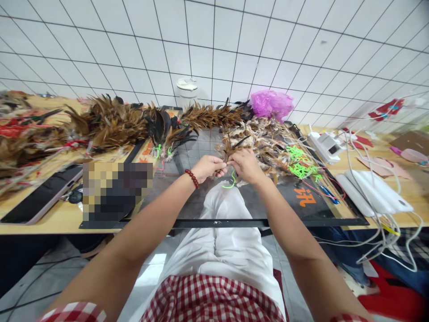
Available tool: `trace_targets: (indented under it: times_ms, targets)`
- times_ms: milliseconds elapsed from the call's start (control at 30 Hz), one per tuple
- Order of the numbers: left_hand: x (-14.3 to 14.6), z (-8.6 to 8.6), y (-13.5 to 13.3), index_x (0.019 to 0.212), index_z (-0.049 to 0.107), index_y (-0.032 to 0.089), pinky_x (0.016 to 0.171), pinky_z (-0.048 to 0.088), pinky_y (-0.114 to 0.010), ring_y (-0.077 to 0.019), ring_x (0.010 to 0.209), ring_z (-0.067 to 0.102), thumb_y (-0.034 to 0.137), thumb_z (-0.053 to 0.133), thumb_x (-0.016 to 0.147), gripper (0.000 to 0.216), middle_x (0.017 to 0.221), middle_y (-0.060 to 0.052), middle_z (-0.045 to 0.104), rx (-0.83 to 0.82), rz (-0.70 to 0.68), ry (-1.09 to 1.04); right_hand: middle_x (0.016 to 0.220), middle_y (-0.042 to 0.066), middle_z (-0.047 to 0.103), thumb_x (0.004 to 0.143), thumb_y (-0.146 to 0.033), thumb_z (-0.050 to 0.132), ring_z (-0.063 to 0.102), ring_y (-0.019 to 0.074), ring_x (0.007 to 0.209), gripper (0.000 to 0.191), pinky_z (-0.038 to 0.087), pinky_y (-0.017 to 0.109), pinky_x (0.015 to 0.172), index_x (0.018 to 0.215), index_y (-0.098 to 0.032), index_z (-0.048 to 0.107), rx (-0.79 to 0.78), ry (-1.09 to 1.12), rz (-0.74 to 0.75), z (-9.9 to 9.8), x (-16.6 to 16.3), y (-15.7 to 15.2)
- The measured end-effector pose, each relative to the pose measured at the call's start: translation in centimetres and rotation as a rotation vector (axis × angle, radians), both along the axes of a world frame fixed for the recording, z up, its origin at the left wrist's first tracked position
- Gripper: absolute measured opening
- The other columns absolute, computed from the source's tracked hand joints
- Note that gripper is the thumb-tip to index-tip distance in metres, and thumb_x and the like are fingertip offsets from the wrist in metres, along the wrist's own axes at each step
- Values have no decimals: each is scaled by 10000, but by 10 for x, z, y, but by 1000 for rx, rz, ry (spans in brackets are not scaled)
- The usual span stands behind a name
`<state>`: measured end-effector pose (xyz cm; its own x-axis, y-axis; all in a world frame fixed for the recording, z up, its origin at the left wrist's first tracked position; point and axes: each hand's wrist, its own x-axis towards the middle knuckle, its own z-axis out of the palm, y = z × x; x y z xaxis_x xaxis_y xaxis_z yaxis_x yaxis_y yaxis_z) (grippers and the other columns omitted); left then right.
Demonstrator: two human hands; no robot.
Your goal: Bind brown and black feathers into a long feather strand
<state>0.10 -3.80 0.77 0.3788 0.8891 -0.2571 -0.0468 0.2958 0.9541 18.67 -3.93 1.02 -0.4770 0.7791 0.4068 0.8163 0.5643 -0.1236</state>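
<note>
My left hand [210, 168], with a red bead bracelet [192, 178] at the wrist, is closed in a pinch over the dark glossy board [187, 197]. What lies between its fingertips is too small to make out. Right beside it, my right hand [246, 164] is closed, fingers pointing down, on the base of a small bunch of brown feathers [237, 144]. A bright green string [232, 180] dangles below the fingers of both hands. Loose pale and brown feathers [261, 134] are heaped behind and to the right of my right hand.
Tied feather bundles [164, 134] and a long feather row [211, 115] lie farther back. Green strings [301, 163] and blue-handled tweezers or snips [330, 195] are at right. Around stand a white-lidded cup [187, 89], purple plastic bag [271, 103], phone [42, 194] and cabled white box [373, 192].
</note>
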Motion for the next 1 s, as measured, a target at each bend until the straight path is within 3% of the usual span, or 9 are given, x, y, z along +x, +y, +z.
trace_targets:
  times_ms: [67, 167, 233, 400, 533, 700, 833, 933, 1000]
  targets:
    - [-1, 0, 1, 629, 646, 65, 442, 440, -159, -57, 445, 535, 90, 694, 783, 163, 570, -49, 630, -8, 12, -71, 930, 77, 712, 950, -281, 455, 563, 229, 933, 250, 326, 348, 882, 935, -192, 687, 14, 65, -117, 3, 18, 7]
    - [-2, 2, 4, 703, 647, 79, 446, 422, -148, -49, 468, 525, 116, 723, 768, 107, 586, -14, 603, -40, 58, -271, 1012, 106, 705, 937, -282, 445, 566, 260, 973, 268, 348, 359, 860, 986, -179, 688, 72, 222, -448, 5, 49, 16]
    - [-4, 3, 6, 734, 643, 86, 456, 416, -145, -46, 485, 520, 119, 725, 768, 95, 594, -1, 588, -64, 86, -364, 1037, 108, 696, 933, -283, 438, 556, 270, 989, 277, 352, 366, 852, 995, -185, 691, 80, 246, -538, 3, 60, 18]
    - [-6, 0, 10, 745, 620, 96, 480, 409, -140, -37, 502, 505, 117, 694, 798, 92, 614, 4, 575, -77, 174, -385, 1043, 124, 665, 920, -306, 483, 509, 291, 1017, 278, 343, 398, 837, 1067, -224, 704, 48, 59, -432, -11, 38, 19]
    - [-5, -4, 11, 769, 617, 101, 483, 405, -145, -40, 511, 506, 118, 672, 812, 72, 627, 6, 577, -74, 190, -378, 1043, 159, 648, 865, -263, 552, 504, 313, 1005, 235, 358, 424, 827, 1019, -215, 724, -4, -24, -465, -17, 21, 25]
    - [-4, -1, 10, 780, 614, 97, 478, 402, -149, -43, 508, 500, 105, 624, 839, 60, 626, 6, 575, -62, 225, -385, 961, 109, 650, 860, -302, 520, 560, 243, 908, 234, 422, 354, 801, 925, -173, 704, 37, 452, -513, -5, 35, 32]
    - [-5, 1, 9, 785, 608, 103, 475, 399, -147, -41, 507, 495, 125, 653, 826, 65, 632, 10, 572, -60, 261, -394, 718, 22, 629, 812, -345, 548, 526, 154, 652, 227, 418, 272, 654, 837, -158, 675, -139, 796, -420, 2, 46, 29]
    - [-4, -1, 10, 787, 604, 106, 472, 395, -146, -40, 503, 494, 135, 673, 812, 79, 636, 12, 574, -51, 281, -411, 630, 0, 618, 782, -381, 607, 517, 142, 598, 237, 402, 267, 629, 760, -164, 699, -346, 607, -321, 4, 50, 23]
    - [-4, -2, 11, 787, 603, 107, 475, 396, -143, -36, 499, 494, 138, 679, 809, 86, 631, 15, 573, -50, 298, -418, 705, 23, 672, 813, -363, 588, 571, 168, 672, 239, 423, 284, 682, 823, -176, 737, -329, 424, -362, 6, 49, 22]
